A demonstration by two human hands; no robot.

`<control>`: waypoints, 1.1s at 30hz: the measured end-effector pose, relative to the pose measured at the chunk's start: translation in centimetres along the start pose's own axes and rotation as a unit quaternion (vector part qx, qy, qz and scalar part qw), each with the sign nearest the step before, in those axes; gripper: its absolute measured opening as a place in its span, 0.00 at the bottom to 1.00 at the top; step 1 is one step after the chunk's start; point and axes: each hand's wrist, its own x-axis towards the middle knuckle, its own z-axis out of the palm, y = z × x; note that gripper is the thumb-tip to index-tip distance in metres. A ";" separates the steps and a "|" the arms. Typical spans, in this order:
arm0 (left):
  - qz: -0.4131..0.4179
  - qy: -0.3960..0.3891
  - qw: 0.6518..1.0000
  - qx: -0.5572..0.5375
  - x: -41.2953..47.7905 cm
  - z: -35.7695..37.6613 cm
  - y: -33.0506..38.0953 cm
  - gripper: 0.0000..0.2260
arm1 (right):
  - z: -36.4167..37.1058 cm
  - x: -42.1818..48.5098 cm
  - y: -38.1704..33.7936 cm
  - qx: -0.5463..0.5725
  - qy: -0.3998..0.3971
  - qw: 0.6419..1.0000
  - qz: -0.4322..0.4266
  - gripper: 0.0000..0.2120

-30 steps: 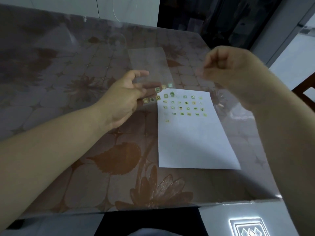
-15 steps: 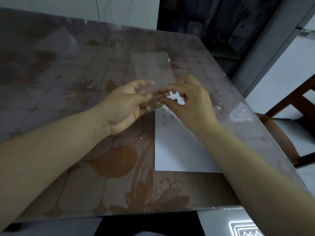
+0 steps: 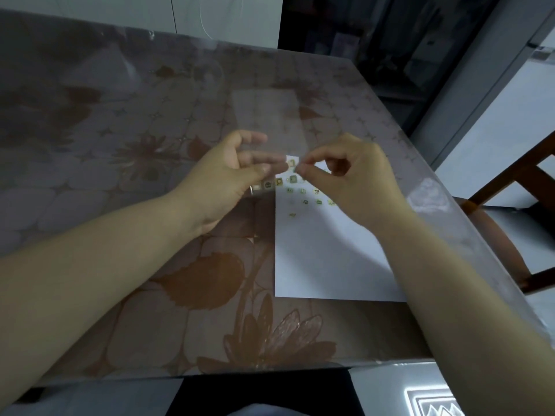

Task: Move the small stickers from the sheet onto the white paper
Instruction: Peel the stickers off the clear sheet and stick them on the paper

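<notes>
Over floral table cover (image 3: 120,205): holding clear sticker sheet (image 3: 267,115) raised in left hand (image 3: 222,178), thumb and fingers curled on its lower left edge. Pinching small sticker (image 3: 291,163) at sheet's lower right corner between right hand (image 3: 354,175) thumb and forefinger, tips nearly closed. Working directly above white paper (image 3: 324,259), flat on cover, bearing rows of placed stickers (image 3: 305,202).
</notes>
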 end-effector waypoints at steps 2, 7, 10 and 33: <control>0.019 0.015 1.000 0.019 0.1 -0.2 -0.1 0.14 | -1.3 -0.3 0.3 0.039 -0.079 0.992 0.092 0.03; 0.030 0.033 0.999 0.027 0.4 -0.7 -0.2 0.13 | -2.2 -0.7 1.4 0.044 -0.193 0.954 0.225 0.04; 0.031 0.033 0.998 0.032 0.4 -0.8 -0.3 0.14 | -2.0 -0.7 1.2 0.042 -0.188 0.956 0.220 0.03; 0.024 0.023 0.999 0.028 0.3 -0.7 -0.3 0.14 | -1.0 -0.7 0.3 -0.002 -0.186 0.964 0.192 0.05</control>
